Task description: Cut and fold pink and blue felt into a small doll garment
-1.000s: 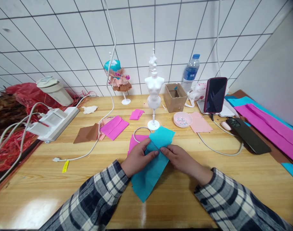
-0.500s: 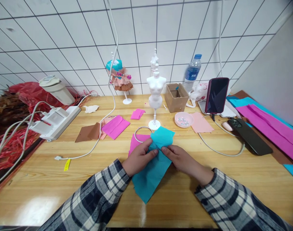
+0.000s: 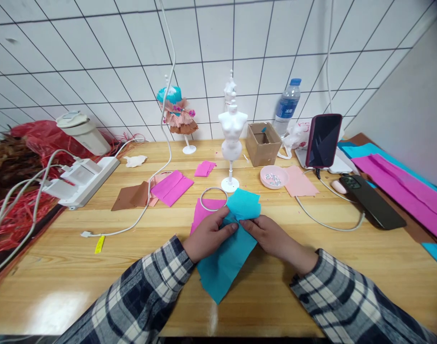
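Note:
A teal sheet of crepe paper point(image 3: 225, 260) lies on the wooden table point(image 3: 53, 277) in front of me. My left hand point(image 3: 207, 235) pinches its middle from the left. My right hand point(image 3: 269, 235) pinches the same spot from the right, fingertips almost meeting. The far part of the sheet is bunched up beyond my fingers. Under it lies a magenta sheet point(image 3: 201, 212) with a white ring point(image 3: 213, 198) on top. A white mannequin bust on a stand point(image 3: 232, 143) rises just behind.
Folded magenta paper point(image 3: 171, 186), brown paper point(image 3: 129, 197), a pink dish of beads point(image 3: 273, 177), a cardboard box point(image 3: 262, 143), a water bottle point(image 3: 287, 107), a propped phone point(image 3: 323, 140), a flat phone point(image 3: 372, 201), a power strip point(image 3: 80, 181) with cables, a dressed mannequin point(image 3: 177, 117).
Both hands keep pinching the teal paper at the same spot; the far part has gathered slightly more. The view shifted a little.

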Demonstrator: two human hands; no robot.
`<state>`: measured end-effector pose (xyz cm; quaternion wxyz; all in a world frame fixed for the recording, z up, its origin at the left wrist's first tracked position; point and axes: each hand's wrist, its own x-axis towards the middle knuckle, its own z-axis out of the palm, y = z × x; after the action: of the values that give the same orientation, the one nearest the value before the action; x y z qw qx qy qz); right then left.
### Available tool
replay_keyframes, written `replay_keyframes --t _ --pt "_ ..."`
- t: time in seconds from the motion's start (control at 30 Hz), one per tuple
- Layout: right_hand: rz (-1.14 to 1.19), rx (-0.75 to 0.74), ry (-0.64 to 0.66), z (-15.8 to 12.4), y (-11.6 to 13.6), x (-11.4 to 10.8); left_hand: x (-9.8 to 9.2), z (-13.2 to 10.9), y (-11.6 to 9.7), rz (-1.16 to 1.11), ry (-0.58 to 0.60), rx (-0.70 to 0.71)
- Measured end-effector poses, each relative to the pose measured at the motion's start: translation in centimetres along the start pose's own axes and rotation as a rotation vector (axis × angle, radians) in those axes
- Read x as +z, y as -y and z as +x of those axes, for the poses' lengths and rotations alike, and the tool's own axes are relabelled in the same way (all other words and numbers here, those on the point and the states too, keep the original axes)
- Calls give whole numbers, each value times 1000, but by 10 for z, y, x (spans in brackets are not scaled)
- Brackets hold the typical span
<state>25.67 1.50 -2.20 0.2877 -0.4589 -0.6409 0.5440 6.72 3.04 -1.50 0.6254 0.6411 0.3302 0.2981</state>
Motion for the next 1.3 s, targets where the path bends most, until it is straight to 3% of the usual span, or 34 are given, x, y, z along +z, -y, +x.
replay_keyframes --t 0.53,1.3 --pt "-15 29 33 -1 3 -1 0 1 1 9 22 12" --pt "-27 4 -22 -1 2 1 3 2 -3 19 55 -20"
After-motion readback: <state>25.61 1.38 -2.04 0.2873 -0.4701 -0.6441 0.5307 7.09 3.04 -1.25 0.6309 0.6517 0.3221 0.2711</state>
